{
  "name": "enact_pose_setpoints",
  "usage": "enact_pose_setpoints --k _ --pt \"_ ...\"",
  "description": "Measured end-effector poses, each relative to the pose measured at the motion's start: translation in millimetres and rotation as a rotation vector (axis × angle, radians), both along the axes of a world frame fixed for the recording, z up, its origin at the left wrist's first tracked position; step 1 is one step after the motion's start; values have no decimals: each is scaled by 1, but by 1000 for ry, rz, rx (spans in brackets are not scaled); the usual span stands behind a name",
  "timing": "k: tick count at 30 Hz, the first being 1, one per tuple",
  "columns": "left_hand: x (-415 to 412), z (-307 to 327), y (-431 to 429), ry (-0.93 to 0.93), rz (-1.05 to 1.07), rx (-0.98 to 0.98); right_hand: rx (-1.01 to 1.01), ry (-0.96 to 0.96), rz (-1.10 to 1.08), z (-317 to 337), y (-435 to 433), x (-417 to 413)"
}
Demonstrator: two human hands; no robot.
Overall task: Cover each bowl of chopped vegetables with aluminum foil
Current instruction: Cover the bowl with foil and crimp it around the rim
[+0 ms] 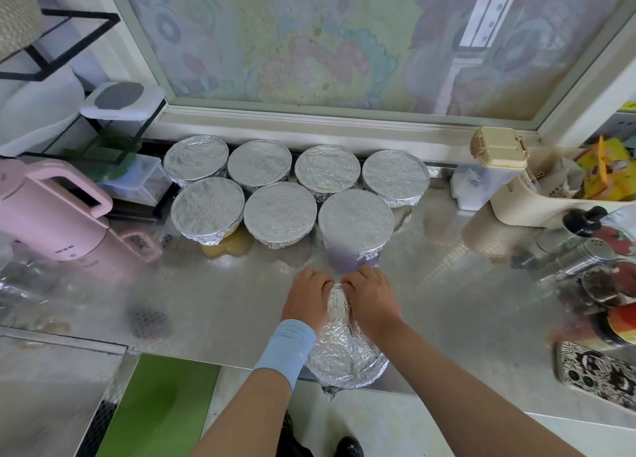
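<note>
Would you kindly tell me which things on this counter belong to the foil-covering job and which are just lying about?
Part of the job: foil-wrapped bowl, gripped at its far rim by the left hand and right hand; seven covered bowls behind.
Just lying about: pink kettle, phone, beige box, metal shaker.

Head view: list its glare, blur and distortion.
Head view: soft daylight, no hard shadows; hazy glare on the steel counter and the foil lids; wide-angle lens bows the window frame; the pink kettle and the jars at the edges look smeared; the centre is sharper.
</note>
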State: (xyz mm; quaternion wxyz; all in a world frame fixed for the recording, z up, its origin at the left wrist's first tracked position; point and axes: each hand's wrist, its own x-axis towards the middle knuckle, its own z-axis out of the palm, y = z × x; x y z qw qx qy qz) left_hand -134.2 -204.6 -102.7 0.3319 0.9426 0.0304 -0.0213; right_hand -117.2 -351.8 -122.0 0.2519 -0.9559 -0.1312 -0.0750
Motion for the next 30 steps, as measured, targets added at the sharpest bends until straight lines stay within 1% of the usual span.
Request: enact_pose_setpoints --k 7,9,13,15,19,21,23,25,30 --pt "-8 -2 -2 2 24 101 3 -1 -20 0 2 -2" --pt "-7 -2 0 -10 14 82 14 1 -8 0 4 1" --pt "-3 -6 6 -19 -61 4 23 76 65 1 7 6" --pt "-1 -8 9 -8 -35 -16 16 85 56 1 8 7" --pt "-5 -6 10 -14 74 -7 8 58 -63 3 9 5" --pt "-8 -7 12 -8 89 -11 -1 60 -87 5 12 4" --pt "-8 -8 13 -2 85 -18 27 106 -106 6 15 5" --pt "-7 -8 13 12 94 -15 45 144 -107 4 15 8" --pt "-9 -7 12 34 94 34 65 113 -77 1 13 8"
